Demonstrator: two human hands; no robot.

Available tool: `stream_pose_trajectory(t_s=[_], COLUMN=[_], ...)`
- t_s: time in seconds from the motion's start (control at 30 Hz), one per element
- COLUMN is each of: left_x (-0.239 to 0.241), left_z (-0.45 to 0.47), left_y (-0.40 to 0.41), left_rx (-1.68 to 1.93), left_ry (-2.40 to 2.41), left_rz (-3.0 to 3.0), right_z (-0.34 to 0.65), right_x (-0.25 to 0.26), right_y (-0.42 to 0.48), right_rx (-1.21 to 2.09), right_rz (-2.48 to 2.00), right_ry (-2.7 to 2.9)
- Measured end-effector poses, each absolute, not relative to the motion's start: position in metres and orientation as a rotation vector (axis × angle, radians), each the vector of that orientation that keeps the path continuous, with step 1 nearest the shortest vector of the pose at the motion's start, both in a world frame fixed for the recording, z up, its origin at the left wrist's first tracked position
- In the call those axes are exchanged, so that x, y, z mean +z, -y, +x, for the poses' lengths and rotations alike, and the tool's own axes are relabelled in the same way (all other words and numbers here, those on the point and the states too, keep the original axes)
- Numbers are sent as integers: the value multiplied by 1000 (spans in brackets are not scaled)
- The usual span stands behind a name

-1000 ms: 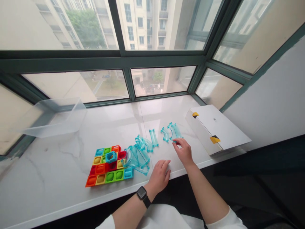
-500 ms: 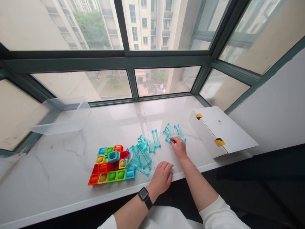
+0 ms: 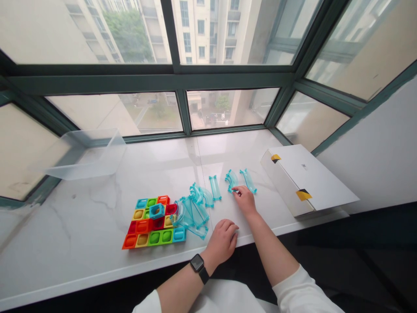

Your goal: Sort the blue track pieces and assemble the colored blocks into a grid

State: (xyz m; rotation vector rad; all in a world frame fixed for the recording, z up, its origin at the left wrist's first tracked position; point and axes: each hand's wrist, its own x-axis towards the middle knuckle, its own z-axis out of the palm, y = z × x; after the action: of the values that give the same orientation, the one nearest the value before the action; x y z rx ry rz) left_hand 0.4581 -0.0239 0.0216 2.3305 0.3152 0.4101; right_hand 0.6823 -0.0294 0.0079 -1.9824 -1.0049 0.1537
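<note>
My right hand (image 3: pixel 245 200) reaches over the counter, its thumb and fingers closed at the near end of a curved, see-through blue track piece (image 3: pixel 231 177). That piece lies on the counter. Just right of it is a second, long blue track piece (image 3: pixel 248 181), and a straight track piece (image 3: pixel 215 188) lies to its left. Near the counter's front edge rests my left hand (image 3: pixel 223 238), fingers curled together, with no object visible in it. Left of that hand is a heap of blue track pieces (image 3: pixel 192 214), partly against the colored square blocks (image 3: pixel 142 227).
A white box (image 3: pixel 304 174) with yellow-and-black tabs sits at the right. At the far left stands a clear plastic bin (image 3: pixel 87 167) by the window. A blue ring-like block (image 3: pixel 157 211) sits on top of the colored blocks. The counter's edge (image 3: pixel 143 266) runs along the front.
The view has shifted slightly. The curved track piece under my right hand has turned a little, and the gap to the piece on its right looks wider. My left hand stays put.
</note>
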Motion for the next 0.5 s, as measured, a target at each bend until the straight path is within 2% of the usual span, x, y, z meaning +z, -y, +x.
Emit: stream_pose_trajectory(t_s=[0.5], left_x=[24], left_z=[459], left_y=[24], left_rx=[437], left_ry=[-301], left_rz=[2313], right_z=[685], right_x=[6], right_y=[29], right_rx=[174], right_rz=[-2015], right_ry=[1026])
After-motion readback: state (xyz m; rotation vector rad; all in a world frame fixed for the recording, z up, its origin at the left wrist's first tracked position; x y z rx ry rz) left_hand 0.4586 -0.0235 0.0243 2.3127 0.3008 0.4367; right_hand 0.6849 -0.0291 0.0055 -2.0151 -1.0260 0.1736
